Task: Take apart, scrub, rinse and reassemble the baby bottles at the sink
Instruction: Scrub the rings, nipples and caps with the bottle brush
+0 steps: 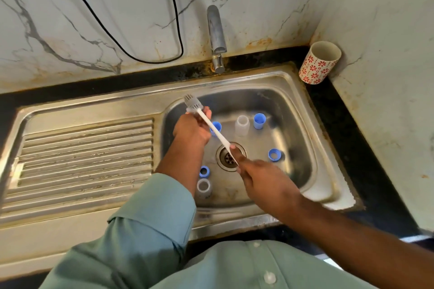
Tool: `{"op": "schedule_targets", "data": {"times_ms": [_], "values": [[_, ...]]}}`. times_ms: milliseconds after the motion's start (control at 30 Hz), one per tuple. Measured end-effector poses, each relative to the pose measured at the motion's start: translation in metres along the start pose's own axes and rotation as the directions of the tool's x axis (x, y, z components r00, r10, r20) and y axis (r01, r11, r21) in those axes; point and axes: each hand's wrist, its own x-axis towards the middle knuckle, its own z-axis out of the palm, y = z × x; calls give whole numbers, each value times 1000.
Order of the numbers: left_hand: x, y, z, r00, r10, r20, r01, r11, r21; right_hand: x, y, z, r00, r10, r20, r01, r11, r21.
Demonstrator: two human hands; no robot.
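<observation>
Gripping brush (212, 128), both hands

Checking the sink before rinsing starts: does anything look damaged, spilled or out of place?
Nothing spilled or broken. Rust-coloured stains mark the wall around the tap, and a black cable hangs against the wall over the sink, close to water.

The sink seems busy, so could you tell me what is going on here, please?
A person is holding a white bottle brush over the sink, left hand near the bristle head, right hand at the handle's end. Two clear bottle bodies and several blue caps and rings stand apart in the basin. No water appears to run from the tap.
</observation>
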Motion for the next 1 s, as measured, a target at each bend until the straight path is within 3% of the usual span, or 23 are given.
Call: {"op": "schedule_targets", "data": {"times_ms": [67, 200, 400, 500, 567, 633, 700, 900, 1000], "values": [[1, 8, -1, 1000, -14, 9, 14, 998, -62, -22, 2, 1, 996, 24, 89, -10, 989, -145], [0, -7, -5, 1000, 5, -16, -4, 996, 92, 6, -5, -6, 998, 60, 8, -58, 991, -117], [11, 17, -5, 993, 111, 42, -113, 992, 59, -28, 5, -2, 995, 52, 90, -25, 960, -277], [17, 17, -3, 990, 141, 15, -141, 989, 34, -9, -7, 0, 999, 40, 7, -39, 986, -160], [18, 10, 0, 988, 157, -4, -153, 970, 191, 6, -12, -3, 995, 79, -68, -78, 997, 19], [10, -14, 1, 990, 124, 60, -138, 907, 399, 25, -5, -15, 977, 151, -153, -108, 960, 260], [2, -48, -2, 989, 66, 129, -125, 839, 529, 31, 9, -34, 963, 213, -166, -134, 911, 391], [24, -100, -8, 979, 10, 205, -143, 747, 649, -13, 67, -44, 920, 380, -100, -286, 823, 491], [51, -124, -18, 978, 53, 200, -197, 530, 825, -27, 84, -39, 909, 409, -82, -315, 802, 508]]}}
